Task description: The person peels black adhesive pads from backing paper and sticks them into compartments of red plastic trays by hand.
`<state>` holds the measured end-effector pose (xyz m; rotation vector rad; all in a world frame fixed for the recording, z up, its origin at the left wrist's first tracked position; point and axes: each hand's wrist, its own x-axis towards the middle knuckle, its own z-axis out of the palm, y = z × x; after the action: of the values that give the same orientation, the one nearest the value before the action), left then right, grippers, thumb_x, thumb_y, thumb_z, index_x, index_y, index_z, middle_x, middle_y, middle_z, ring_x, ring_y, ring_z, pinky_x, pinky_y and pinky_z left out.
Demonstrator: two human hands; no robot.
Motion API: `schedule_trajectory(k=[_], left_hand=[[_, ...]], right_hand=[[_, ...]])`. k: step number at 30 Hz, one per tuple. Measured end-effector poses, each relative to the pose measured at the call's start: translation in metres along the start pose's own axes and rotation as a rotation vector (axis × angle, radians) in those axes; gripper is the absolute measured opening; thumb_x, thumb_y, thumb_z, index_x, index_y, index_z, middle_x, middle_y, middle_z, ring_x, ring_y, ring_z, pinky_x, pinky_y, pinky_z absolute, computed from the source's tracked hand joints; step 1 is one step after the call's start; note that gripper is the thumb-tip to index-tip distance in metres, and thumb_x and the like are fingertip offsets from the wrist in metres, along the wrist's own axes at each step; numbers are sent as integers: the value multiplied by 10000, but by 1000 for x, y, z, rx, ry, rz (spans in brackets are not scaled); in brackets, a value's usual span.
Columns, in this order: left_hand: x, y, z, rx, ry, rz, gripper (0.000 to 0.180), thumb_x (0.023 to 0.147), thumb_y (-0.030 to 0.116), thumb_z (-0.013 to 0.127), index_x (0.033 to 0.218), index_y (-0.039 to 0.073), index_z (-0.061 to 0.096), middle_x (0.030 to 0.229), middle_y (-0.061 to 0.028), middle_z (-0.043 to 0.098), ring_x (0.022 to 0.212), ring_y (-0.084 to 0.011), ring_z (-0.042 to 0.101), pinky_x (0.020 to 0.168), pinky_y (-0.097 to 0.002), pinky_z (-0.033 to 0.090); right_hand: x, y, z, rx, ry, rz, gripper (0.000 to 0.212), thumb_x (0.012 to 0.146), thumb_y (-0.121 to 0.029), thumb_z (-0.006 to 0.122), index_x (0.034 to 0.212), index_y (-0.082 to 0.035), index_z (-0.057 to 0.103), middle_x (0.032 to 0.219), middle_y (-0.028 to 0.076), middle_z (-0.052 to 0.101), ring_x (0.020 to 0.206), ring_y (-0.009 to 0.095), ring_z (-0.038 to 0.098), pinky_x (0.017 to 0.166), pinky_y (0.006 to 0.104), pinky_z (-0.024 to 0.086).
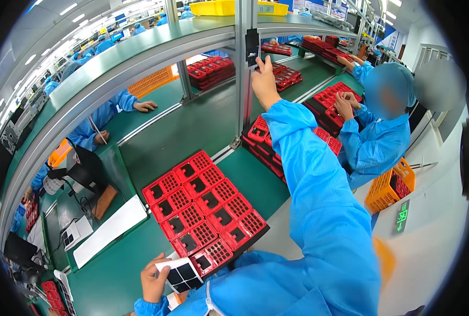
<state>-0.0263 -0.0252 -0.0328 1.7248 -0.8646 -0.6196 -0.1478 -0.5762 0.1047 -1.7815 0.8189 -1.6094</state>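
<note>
My left hand [154, 278] grips a white sheet with black squares [181, 274] between thumb and fingers, low by my body. The sheet's edge overlaps the near corner of a tray of red plastic frames [200, 203]; each frame has a dark window and a grid of holes. Stretched far forward, my right arm ends in my right hand [266, 83] at the upright metal post. Its fingers are curled, with two fingertips raised beside a black patch [252, 47] on the post. Whether something small sits between those fingertips is hidden.
The aluminium post [245, 105] rises from the green bench [255, 174]. Stacked red trays [260, 138] stand right of it. A co-worker in blue [376, 137] handles red parts on the right. An orange crate [389, 184] is beside them. A white board [108, 231] lies left.
</note>
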Motion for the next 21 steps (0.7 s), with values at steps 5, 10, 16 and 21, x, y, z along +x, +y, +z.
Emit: schedule_trajectory(k=[5, 10, 16, 21], left_hand=[[-6, 3, 1, -28, 66, -26, 135, 803, 59, 629, 893, -26, 685, 985, -133, 668, 1127, -299, 547, 962, -401, 396], [-7, 1, 1, -45, 89, -46, 133, 806, 58, 626, 892, -24, 686, 985, -130, 667, 1132, -309, 543, 966, -405, 393], [-4, 2, 1, -38, 71, -48, 135, 807, 60, 626, 896, -23, 686, 987, -127, 667, 1137, -309, 539, 966, -409, 391], [-1, 5, 4, -15, 52, -49, 149, 813, 81, 632, 903, -26, 684, 989, -129, 665, 1138, -303, 538, 961, -404, 394]], right_hand=[[10, 8, 19, 4, 22, -44, 737, 769, -25, 474, 1417, 48, 130, 1390, 155, 425, 1199, 403, 419, 1011, 395, 323], [5, 5, 26, -251, 96, -118, 734, 754, -22, 493, 1413, 31, 176, 1399, 105, 423, 1215, 386, 367, 1027, 401, 306], [16, 6, 8, -442, 78, -275, 663, 744, -14, 499, 1367, 19, 274, 1318, 91, 513, 1186, 370, 405, 993, 412, 338], [-2, 19, -19, -162, 40, -241, 526, 807, -38, 468, 1318, 40, 370, 1138, 108, 635, 985, 315, 576, 908, 366, 429]])
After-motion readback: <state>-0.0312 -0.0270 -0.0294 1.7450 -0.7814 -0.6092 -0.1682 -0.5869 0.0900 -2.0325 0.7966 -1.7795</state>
